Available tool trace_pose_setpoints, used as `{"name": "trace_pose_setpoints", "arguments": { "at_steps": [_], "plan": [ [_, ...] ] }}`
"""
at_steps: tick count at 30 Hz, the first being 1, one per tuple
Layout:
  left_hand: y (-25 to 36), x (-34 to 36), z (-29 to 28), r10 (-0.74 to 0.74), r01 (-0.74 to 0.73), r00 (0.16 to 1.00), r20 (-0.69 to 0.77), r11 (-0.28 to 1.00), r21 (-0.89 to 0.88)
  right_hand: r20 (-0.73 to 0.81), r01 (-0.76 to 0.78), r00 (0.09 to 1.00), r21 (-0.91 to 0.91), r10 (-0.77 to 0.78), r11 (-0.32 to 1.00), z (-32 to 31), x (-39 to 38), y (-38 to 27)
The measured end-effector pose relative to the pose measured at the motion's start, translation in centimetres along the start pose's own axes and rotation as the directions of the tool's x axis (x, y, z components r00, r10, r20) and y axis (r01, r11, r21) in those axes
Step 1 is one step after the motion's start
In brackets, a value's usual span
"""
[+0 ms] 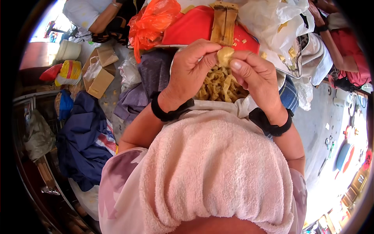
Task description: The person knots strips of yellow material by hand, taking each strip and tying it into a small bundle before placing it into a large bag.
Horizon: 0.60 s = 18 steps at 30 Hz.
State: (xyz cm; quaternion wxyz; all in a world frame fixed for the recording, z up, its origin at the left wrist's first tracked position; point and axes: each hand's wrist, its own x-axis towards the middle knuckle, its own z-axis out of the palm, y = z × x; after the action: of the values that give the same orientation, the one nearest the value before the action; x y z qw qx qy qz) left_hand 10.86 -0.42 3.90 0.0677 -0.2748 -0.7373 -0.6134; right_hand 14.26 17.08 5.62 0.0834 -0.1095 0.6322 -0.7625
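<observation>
Between both hands, in front of my chest, is a small flat pale-yellow piece (225,57), whose exact kind I cannot make out. My left hand (193,64) pinches its left edge between thumb and fingers. On its other edge, my right hand (253,72) grips it the same way. Just below lies a heap of yellow-brown curled strips (220,87), partly hidden by my hands, with pale cloth (224,106) along its near side. Beyond my fingertips a worn wooden board (224,25) rests on a red cloth or sheet (191,27).
An orange plastic bag (154,25) sits at the far left of the table, a clear plastic bag (269,17) at the far right. People's arms (105,17) show beyond. On the floor to the left are an opened cardboard box (99,76) and dark blue cloth (82,136).
</observation>
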Motion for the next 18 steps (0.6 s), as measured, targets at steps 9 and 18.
{"name": "trace_pose_setpoints", "arguments": {
  "at_steps": [9, 18],
  "plan": [
    [0.6, 0.8, 1.1, -0.322, 0.326, 0.944, 0.071, 0.882, -0.341, -0.129, -0.044, 0.989, 0.21, 0.072, 0.977, -0.6, 1.3, 1.1],
    [0.6, 1.3, -1.5, -0.36, 0.501, 0.857, 0.368, 0.746, -0.438, -0.175, -0.175, 0.94, 0.489, 0.293, 0.855, -3.9, 1.5, 1.4]
  ]
}}
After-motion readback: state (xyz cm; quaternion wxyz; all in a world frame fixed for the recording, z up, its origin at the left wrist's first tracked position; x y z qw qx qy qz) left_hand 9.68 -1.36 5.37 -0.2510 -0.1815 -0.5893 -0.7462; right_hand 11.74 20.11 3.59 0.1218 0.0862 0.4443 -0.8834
